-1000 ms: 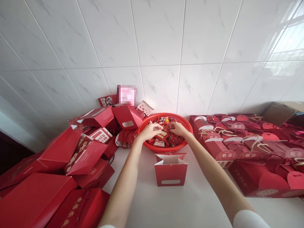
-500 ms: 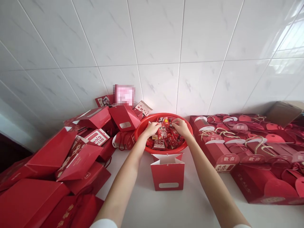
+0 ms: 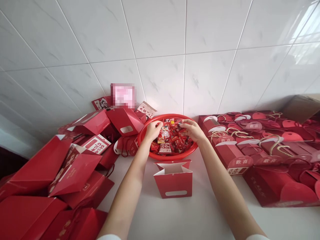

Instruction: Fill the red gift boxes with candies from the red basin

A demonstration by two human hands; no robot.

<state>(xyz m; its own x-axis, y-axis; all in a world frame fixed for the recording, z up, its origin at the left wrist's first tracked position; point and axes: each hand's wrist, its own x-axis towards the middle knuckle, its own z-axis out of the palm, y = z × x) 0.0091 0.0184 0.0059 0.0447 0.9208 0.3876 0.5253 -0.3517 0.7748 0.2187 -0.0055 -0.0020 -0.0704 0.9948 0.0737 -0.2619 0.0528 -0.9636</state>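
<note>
Head cam: both hands are over a red basket (image 3: 172, 158) full of little candy packets (image 3: 176, 141). Left hand (image 3: 152, 131) has thumb and fingers nearly together, tips right at the packets, but honestly can't tell if one's pinched. Right hand (image 3: 193, 130) is curled with a narrow grip by the basket's right side, and I can't tell what's in it either. The packets sit between and just under the hands. Nearer the wearer than both hands there's a red box (image 3: 172, 183) standing open-topped. Messy box pile (image 3: 80, 173) left of the left hand, rows of tied boxes (image 3: 265, 161) right of the right one.
</note>
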